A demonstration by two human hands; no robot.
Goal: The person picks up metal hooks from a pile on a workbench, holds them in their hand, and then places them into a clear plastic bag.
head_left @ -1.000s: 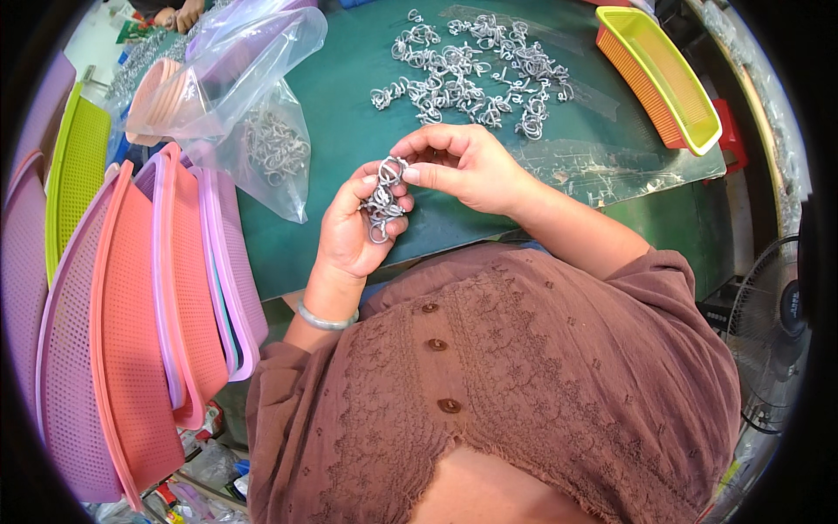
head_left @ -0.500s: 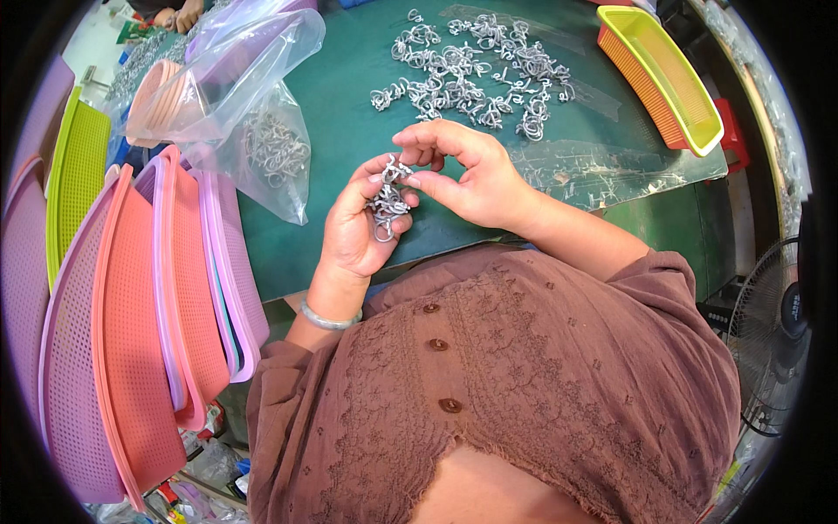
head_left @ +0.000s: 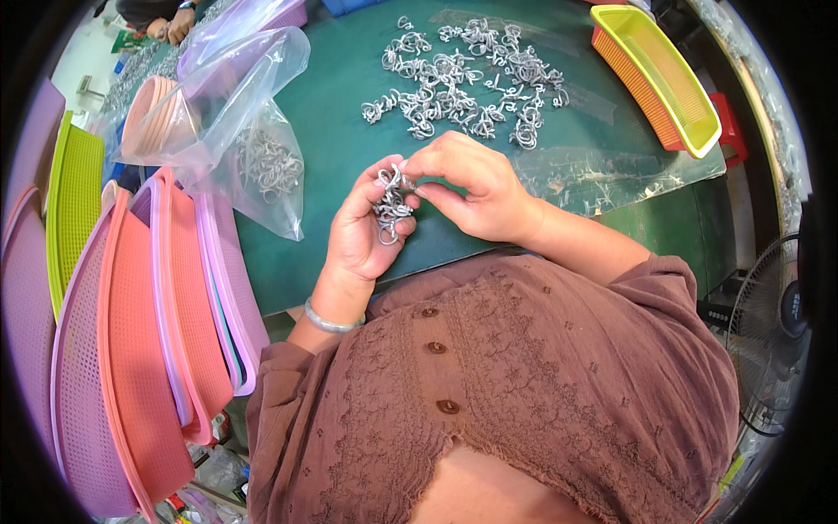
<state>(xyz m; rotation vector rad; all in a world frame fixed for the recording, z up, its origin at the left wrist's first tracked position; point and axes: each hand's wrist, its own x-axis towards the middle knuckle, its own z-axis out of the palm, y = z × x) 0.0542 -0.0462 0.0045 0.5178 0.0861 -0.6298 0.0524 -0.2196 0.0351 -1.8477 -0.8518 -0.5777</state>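
Observation:
A small clump of grey curled metal pieces (head_left: pixel 390 210), like bent wire hooks, lies in my left hand (head_left: pixel 356 229), whose fingers are curled round it. My right hand (head_left: pixel 476 190) pinches with thumb and forefinger at the upper edge of that clump. Whatever sits between those fingertips is mostly hidden; it appears to be part of the same grey pieces. Beyond both hands a loose pile of similar grey curled pieces (head_left: pixel 467 83) is spread on the dark green tabletop (head_left: pixel 336 113).
A clear plastic bag (head_left: pixel 271 166) with more grey pieces lies left of my hands. Stacked pink and purple perforated baskets (head_left: pixel 144 349) stand at the left. A yellow-and-orange basket (head_left: pixel 655 79) sits far right, above a fan (head_left: pixel 768 332). Another person's hand (head_left: pixel 181 26) shows at top left.
My right hand has lowered slightly, and its thumb and forefinger have closed in on the clump's edge. My left hand keeps its hold. The whole view has shifted a little.

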